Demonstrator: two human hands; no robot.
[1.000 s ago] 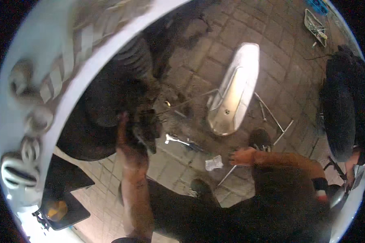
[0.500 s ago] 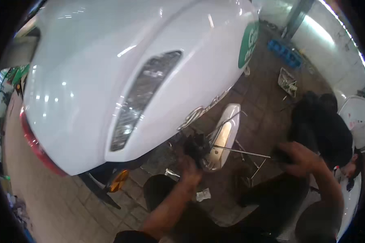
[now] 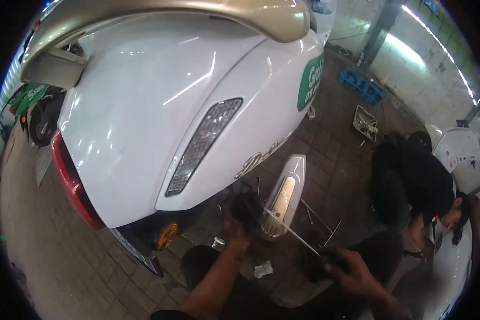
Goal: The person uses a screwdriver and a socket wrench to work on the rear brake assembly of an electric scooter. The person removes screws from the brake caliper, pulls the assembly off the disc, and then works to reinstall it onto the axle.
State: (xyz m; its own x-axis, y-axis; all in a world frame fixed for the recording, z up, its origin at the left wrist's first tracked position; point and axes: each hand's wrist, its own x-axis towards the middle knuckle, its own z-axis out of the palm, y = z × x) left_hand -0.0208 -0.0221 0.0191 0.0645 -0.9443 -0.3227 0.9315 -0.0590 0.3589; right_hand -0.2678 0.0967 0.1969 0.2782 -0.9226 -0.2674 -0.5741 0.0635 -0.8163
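In my right hand (image 3: 352,271) is a long-shafted screwdriver (image 3: 294,232), the fingers closed round its dark handle. Its thin metal shaft slants up and leftward, the tip at a dark, blocky part (image 3: 246,209). My left hand (image 3: 234,228) grips that part from the left, low beside the rear of a white scooter (image 3: 138,122); shadow hides its kind and most of my fingertips. Just beyond the shaft, a white and gold cover panel (image 3: 286,194) lies on the brick floor. The scooter's orange reflector (image 3: 167,237) hangs left of my left hand.
A T-shaped metal wrench (image 3: 332,232) lies right of the panel. A crumpled pale scrap (image 3: 263,269) is near my legs. Farther off are a tray of small parts (image 3: 366,124) and a blue crate (image 3: 361,85). Another person in black (image 3: 421,170) crouches at right by a white scooter.
My right hand has come down and leftward with the screwdriver, whose shaft now slants more steeply. My left hand stays at the dark part. The view has shifted, bringing the scooter's gold rail into sight.
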